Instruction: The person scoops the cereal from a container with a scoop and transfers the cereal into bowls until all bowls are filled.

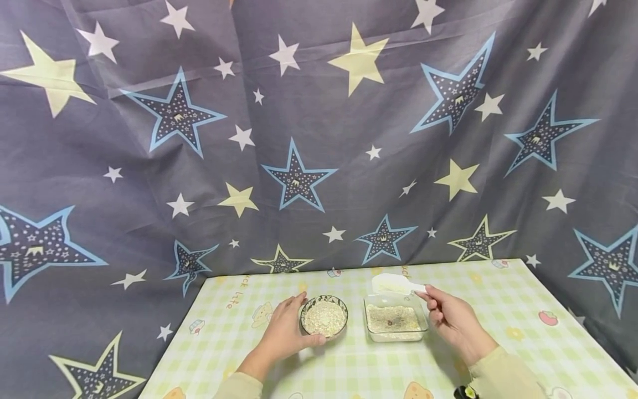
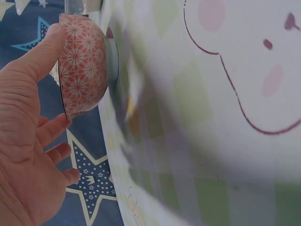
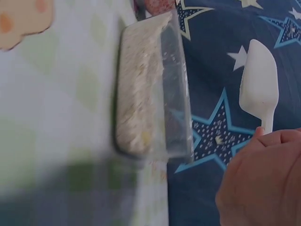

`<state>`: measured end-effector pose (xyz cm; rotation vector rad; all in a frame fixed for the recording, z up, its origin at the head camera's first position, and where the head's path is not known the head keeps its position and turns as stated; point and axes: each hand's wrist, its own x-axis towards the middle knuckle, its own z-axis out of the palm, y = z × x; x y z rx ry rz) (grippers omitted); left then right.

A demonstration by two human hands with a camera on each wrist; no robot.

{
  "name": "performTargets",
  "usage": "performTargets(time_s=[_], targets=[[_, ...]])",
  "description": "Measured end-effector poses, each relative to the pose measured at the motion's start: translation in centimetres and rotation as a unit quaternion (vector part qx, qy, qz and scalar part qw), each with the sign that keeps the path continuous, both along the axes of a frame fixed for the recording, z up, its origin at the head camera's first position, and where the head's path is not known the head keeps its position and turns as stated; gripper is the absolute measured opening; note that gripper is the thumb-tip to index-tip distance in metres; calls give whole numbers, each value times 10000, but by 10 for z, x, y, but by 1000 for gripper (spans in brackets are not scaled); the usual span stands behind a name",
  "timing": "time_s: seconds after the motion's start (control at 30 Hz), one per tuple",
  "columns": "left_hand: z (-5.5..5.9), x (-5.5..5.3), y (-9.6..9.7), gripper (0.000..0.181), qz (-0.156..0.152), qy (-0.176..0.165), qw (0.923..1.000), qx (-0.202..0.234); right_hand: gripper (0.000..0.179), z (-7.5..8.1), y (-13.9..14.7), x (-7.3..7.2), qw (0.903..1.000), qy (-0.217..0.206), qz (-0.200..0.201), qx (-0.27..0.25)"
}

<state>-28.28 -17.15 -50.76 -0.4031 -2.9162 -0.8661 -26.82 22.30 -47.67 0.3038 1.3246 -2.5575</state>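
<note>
My left hand holds a small bowl with a red flower pattern outside, thumb and forefinger at its rim. The bowl stands upright on the table, filled with pale flakes like oats. To its right is a clear rectangular glass container with similar flakes in it. My right hand pinches the handle of a white scoop. That scoop hangs above the container's far side, level or nearly so. Some pale flakes seem to lie in it, though faintly seen.
A green-and-white checked cloth with cartoon prints covers the table. Behind the table's far edge hangs a dark curtain with stars. The bowl and the container stand a short gap apart.
</note>
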Motion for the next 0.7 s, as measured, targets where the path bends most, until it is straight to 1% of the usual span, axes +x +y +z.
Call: performTargets(time_s=[0.1, 0.17, 0.27, 0.37, 0.5, 0.57, 0.7], targets=[[0, 0, 2, 127, -5, 29, 10000, -7, 17, 7, -10, -4, 9998, 142, 8, 115], [0, -1, 3, 126, -14, 48, 10000, 12, 21, 10, -19, -6, 9992, 226, -34, 326], [1, 0, 3, 127, -20, 42, 10000, 40, 19, 14, -33, -10, 9973, 340, -106, 647], [2, 0, 4, 127, -25, 7, 10000, 44, 11, 15, -49, -14, 9951, 403, -224, 878], [5, 0, 4, 128, -61, -48, 10000, -9, 9, 12, -69, -17, 9905, 476, -352, 1245], [6, 1, 5, 128, -75, -80, 9999, -17, 11, 11, -78, -18, 9879, 482, -369, 1429], [9, 3, 5, 127, -73, -133, 9999, 22, 22, 6, -95, -18, 9833, 494, -317, 1725]])
